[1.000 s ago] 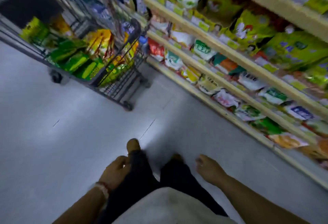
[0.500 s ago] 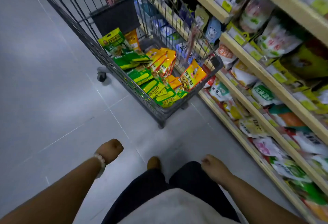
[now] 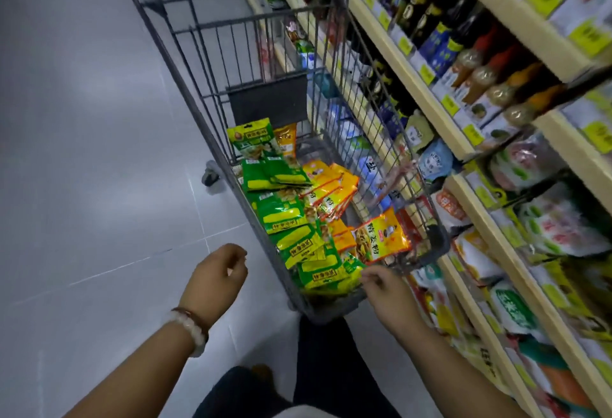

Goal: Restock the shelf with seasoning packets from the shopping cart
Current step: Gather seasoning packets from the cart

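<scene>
The left hand [image 3: 220, 277] hung loosely curled and empty outside the shopping cart's [image 3: 212, 139] near left corner. The right hand [image 3: 385, 292] reached over the near rim, fingers apart, gripping nothing. Green seasoning packets [image 3: 291, 222] lay flat along the left wall, long axes mostly crosswise; an orange packet [image 3: 382, 239] leaned near the right wall. These appeared light, limp and slick; pinching a sealed edge seemed advisable.
</scene>
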